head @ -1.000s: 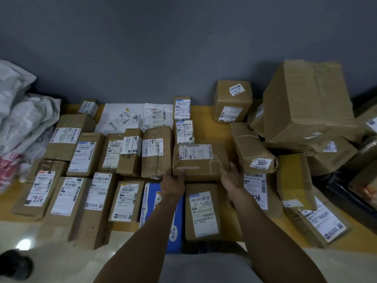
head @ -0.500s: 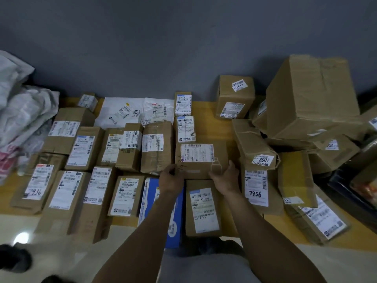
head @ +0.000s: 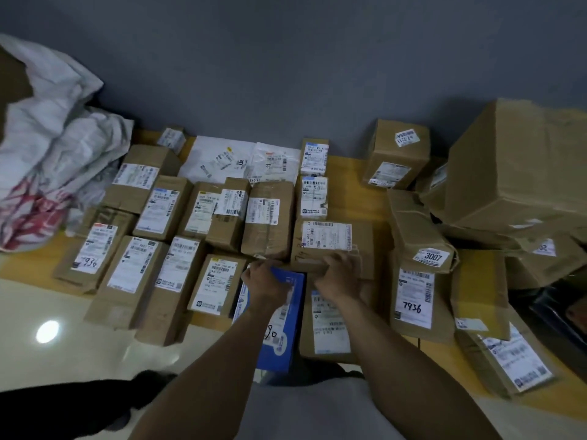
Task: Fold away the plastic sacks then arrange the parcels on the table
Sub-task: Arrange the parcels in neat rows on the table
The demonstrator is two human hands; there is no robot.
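Two parcels gripped in curled fingers, right hand [head: 338, 276] on brown parcel [head: 330, 246], left hand [head: 265, 282] on blue parcel [head: 286, 331]; next we square them into rows.

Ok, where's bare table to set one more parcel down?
Bare wood lies between the small labelled boxes and the 3007 box, behind the middle box the right hand grips. A sliver shows at the front edge beside the right 7936 box. Left rows are packed.

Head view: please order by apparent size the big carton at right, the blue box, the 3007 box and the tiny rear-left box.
1. big carton
2. blue box and 3007 box: alike; blue one nearer, partly hidden.
3. tiny rear-left box
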